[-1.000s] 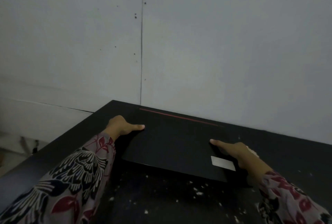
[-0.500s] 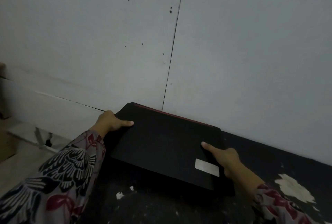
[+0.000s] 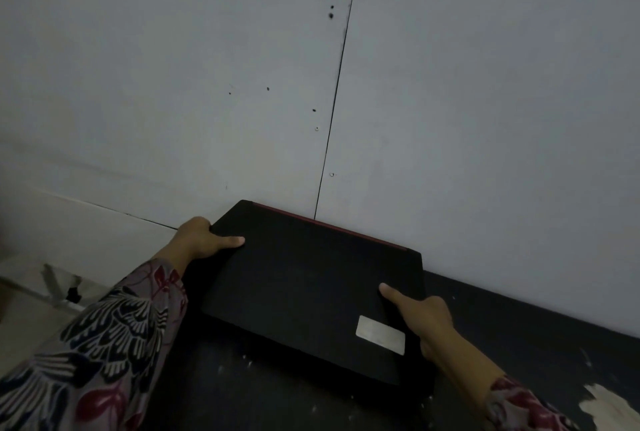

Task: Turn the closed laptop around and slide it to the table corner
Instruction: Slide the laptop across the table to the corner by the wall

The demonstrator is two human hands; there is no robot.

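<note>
A closed black laptop (image 3: 308, 288) with a red strip along its far edge and a silver sticker near its front right corner lies flat on the black table (image 3: 277, 399). Its far edge runs close along the wall and its far left corner reaches the table's far left corner. My left hand (image 3: 204, 236) grips the laptop's left edge, thumb on the lid. My right hand (image 3: 422, 316) holds the right edge, thumb resting on top next to the sticker.
A grey wall (image 3: 450, 119) with a vertical seam stands right behind the table. The table's paint is chipped, with a large pale patch (image 3: 609, 410) at the front right. Left of the table the pale floor (image 3: 31, 309) lies lower down.
The laptop has slid left and back, from the table's middle into the far left corner by the wall. Both hands stayed on its side edges and moved with it.
</note>
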